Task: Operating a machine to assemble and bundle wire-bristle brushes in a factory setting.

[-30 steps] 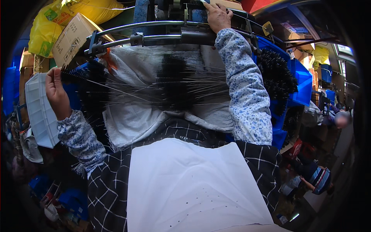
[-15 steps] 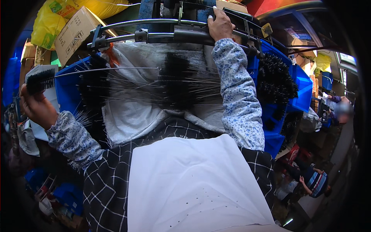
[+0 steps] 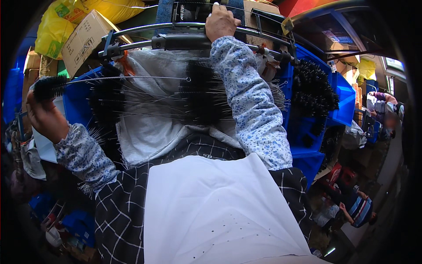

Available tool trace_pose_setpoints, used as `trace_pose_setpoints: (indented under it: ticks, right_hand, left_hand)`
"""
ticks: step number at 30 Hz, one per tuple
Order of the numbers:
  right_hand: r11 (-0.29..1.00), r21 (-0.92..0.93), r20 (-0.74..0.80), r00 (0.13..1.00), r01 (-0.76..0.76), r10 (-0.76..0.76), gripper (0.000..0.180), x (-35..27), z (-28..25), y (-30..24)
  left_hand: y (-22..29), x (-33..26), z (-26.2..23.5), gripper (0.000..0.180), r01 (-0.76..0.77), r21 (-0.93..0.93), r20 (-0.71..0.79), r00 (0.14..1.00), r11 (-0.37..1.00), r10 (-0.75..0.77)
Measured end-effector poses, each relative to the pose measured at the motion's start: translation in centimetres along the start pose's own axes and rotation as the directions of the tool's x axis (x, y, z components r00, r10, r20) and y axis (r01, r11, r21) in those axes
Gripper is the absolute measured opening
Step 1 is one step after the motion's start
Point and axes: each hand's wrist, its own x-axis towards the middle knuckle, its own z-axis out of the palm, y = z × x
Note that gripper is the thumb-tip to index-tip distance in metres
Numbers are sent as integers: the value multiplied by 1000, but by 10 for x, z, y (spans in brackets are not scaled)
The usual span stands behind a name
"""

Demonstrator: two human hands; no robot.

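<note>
Out past the left edge of the cloth (image 3: 149,136), the left hand (image 3: 46,116) has its fingers pinched on the bristly end of a brush (image 3: 49,88), its wire running right over the cloth to a looped tip. Beyond the far edge, the right hand (image 3: 221,23) curls over the rail (image 3: 149,28); can't make out if it's gripping anything. Loose brushes (image 3: 200,94) pile up mid-cloth, with a blue bin (image 3: 295,136) off the right edge.

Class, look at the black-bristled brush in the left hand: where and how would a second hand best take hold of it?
Probably with a light pinch on the bare twisted-wire stem, just short of its end loop, coming from the right: the stem is slim, bristle-free and points right, away from the left hand, which holds the bristle head.
</note>
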Motion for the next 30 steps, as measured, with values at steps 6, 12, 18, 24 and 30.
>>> trace_pose_setpoints:
  ticks: [6,12,18,24,30]
  right_hand:
    - [994,46,-21,995,100,-99,38,-1,-3,40]
    - [992,71,-28,995,103,-101,38,9,-9,107]
    - [990,-132,186,979,-58,82,39,56,-21,144]
    - [962,267,376,913,54,-156,26,37,-77,182]
    - [764,631,569,592,131,-571,36,-41,-116,92]
  left_hand:
    - [5,7,8,20,96,-99,-36,994,990,-100]
    - [-5,0,7,21,106,-27,-42,993,994,-107]
    - [45,13,33,24,430,-866,493,646,-257,-583]
    - [90,8,58,22,522,-826,562,734,-214,-381]
    - [166,0,58,23,581,-771,624,770,-259,-130]
